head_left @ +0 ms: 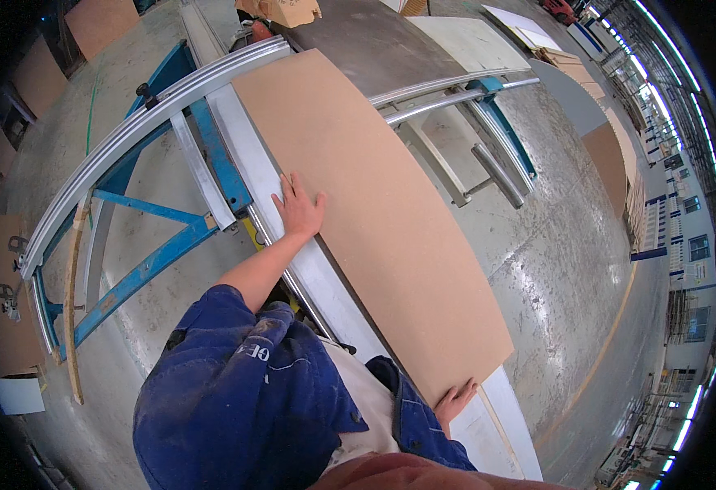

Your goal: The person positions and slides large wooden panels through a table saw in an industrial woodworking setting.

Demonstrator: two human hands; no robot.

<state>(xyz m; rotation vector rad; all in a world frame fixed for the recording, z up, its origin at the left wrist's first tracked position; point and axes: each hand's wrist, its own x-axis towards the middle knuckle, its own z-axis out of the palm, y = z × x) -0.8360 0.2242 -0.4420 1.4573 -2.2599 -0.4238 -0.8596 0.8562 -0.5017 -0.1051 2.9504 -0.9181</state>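
A long tan fibreboard panel lies on the pale metal sliding table of a panel saw, running from the far end toward me. My left hand rests at the panel's left edge, fingers spread, palm down, partly over the table strip. At the near end of the panel my right hand touches its corner with fingers stretched out. Neither hand is wrapped round anything. The sleeve and my body hide part of the right wrist.
A silver fence rail curves across the far left on a blue frame. A dark machine table stands beyond the panel. Metal bars stick out on the right. Stacked boards stand farther right, and a wooden strip leans at the left.
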